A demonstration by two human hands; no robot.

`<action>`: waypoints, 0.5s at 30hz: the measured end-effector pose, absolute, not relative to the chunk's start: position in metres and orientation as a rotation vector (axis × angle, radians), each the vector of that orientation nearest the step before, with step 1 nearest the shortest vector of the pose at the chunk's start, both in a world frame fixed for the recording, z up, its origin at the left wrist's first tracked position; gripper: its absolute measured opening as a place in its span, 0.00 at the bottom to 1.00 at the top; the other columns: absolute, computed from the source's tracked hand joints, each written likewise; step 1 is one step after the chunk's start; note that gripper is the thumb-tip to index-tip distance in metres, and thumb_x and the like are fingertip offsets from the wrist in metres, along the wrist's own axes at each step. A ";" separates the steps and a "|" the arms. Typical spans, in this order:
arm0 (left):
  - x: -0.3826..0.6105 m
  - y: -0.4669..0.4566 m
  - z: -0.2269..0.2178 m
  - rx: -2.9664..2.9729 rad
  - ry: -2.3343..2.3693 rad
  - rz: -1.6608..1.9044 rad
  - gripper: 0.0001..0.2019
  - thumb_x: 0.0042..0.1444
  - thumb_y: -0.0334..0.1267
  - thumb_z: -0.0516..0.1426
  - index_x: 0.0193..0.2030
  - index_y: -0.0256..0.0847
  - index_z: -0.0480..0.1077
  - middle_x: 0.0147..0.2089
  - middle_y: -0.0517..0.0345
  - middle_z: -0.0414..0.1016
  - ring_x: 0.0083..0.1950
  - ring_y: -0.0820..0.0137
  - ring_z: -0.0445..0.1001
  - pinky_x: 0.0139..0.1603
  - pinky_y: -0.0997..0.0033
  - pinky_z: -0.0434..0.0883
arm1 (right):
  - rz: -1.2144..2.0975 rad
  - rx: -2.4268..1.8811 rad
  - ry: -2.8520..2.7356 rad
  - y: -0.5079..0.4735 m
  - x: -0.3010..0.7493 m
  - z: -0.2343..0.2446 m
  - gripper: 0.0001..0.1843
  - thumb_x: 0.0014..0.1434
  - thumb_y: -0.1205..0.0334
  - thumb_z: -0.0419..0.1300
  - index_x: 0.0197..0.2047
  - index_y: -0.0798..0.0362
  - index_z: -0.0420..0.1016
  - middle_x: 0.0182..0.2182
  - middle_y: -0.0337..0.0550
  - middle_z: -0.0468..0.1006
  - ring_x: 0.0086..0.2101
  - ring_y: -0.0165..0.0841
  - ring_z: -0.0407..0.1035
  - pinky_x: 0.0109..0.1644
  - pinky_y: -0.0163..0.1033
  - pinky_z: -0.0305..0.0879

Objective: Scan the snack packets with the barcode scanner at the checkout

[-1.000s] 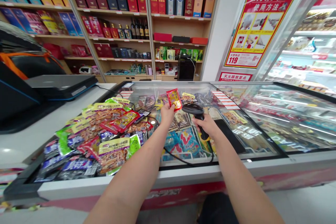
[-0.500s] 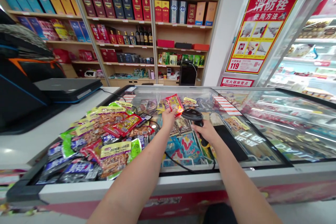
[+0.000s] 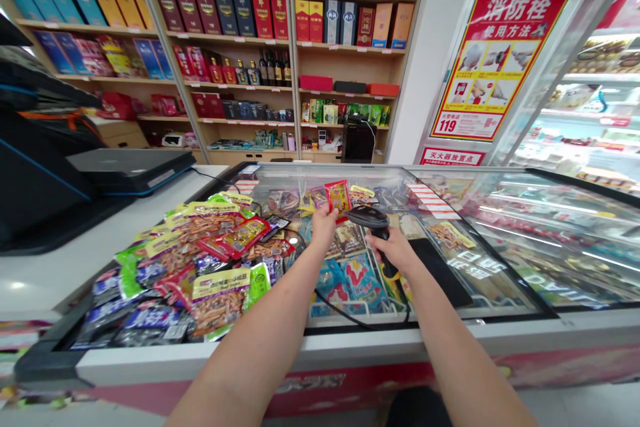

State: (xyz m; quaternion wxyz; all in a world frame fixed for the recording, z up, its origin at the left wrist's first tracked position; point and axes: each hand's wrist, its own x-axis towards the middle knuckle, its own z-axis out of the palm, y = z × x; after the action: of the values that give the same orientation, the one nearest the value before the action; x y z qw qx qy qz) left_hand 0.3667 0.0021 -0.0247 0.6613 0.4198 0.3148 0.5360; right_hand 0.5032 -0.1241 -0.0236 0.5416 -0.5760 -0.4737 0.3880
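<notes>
Left hand (image 3: 324, 230) reached forward, arm extended over the glass lid of a chest freezer (image 3: 300, 353); fingers (image 3: 326, 215) pinched narrow on one red-and-yellow snack packet (image 3: 339, 200), held above the glass. Right hand (image 3: 395, 248), also extended, just beside it: fingers (image 3: 383, 240) wrapped round the grip of one black handheld barcode scanner (image 3: 367, 217), cable (image 3: 350, 319) lying across the lid. Heaped snack packets (image 3: 215, 297) lay left of both hands. Red wall poster (image 3: 500, 60) read 消防栓, 119.

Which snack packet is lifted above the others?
The small red-and-yellow packet in the left hand; the others lie in the heap or under the glass.
</notes>
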 end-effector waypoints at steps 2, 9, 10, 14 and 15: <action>0.368 0.004 -0.027 1.022 0.718 1.227 0.04 0.47 0.29 0.62 0.32 0.38 0.76 0.29 0.59 0.78 0.34 0.65 0.77 0.42 0.60 0.77 | 0.896 -1.370 -1.132 -0.125 0.502 -0.023 0.16 0.49 0.51 0.69 0.31 0.51 0.70 0.16 0.34 0.69 0.15 0.28 0.62 0.19 0.36 0.61; 0.368 0.007 -0.030 1.124 0.782 1.345 0.05 0.46 0.26 0.63 0.28 0.39 0.76 0.29 0.56 0.78 0.40 0.60 0.78 0.49 0.62 0.74 | 0.922 -1.360 -1.118 -0.127 0.501 -0.020 0.15 0.49 0.52 0.68 0.29 0.51 0.69 0.17 0.35 0.69 0.15 0.28 0.62 0.19 0.36 0.61; 0.367 0.006 -0.030 1.107 0.783 1.345 0.05 0.46 0.27 0.64 0.29 0.39 0.76 0.29 0.55 0.78 0.41 0.59 0.78 0.49 0.62 0.74 | 0.924 -1.360 -1.111 -0.128 0.501 -0.020 0.15 0.49 0.52 0.69 0.28 0.51 0.69 0.17 0.35 0.69 0.15 0.28 0.62 0.19 0.36 0.61; 0.367 0.004 -0.029 1.147 0.812 1.372 0.04 0.46 0.28 0.64 0.30 0.40 0.77 0.29 0.56 0.78 0.42 0.59 0.78 0.48 0.63 0.74 | 0.947 -1.349 -1.094 -0.129 0.501 -0.019 0.15 0.48 0.53 0.69 0.28 0.51 0.69 0.17 0.35 0.68 0.15 0.28 0.62 0.19 0.37 0.62; 0.366 0.003 -0.028 1.145 0.820 1.388 0.04 0.46 0.28 0.63 0.30 0.40 0.77 0.29 0.56 0.78 0.42 0.60 0.78 0.48 0.64 0.73 | 0.957 -1.345 -1.091 -0.129 0.501 -0.019 0.15 0.48 0.53 0.70 0.28 0.51 0.69 0.17 0.34 0.68 0.15 0.28 0.62 0.19 0.37 0.62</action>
State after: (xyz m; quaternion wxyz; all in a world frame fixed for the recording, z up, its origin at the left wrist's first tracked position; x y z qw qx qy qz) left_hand 0.3663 0.0027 -0.0277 0.5497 0.4836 0.3464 0.5864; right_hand 0.5013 -0.1290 -0.0191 0.5493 -0.5680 -0.4609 0.4040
